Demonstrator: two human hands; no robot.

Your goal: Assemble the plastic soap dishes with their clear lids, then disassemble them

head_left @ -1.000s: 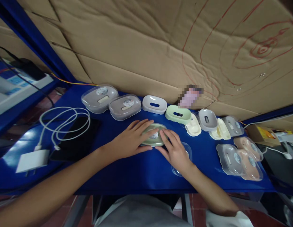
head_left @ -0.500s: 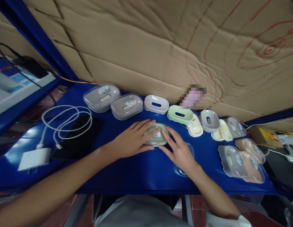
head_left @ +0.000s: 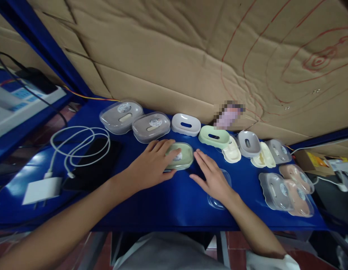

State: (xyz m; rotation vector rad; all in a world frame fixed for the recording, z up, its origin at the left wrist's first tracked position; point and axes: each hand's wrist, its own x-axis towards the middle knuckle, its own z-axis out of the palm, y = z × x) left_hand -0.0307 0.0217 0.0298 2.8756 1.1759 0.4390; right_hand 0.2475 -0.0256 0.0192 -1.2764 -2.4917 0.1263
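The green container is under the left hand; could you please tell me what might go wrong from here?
The left hand covers only one end of the green container, and the right hand seems not to hold it, so it might swivel if pushed. The clear plastic piece lies partly hidden by the right hand, which might knock it.

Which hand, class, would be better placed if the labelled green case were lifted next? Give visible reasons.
Probably the left hand: it lies over the left end of the labelled green case, thumb by its near edge. The right hand is beside the right end, not over it.
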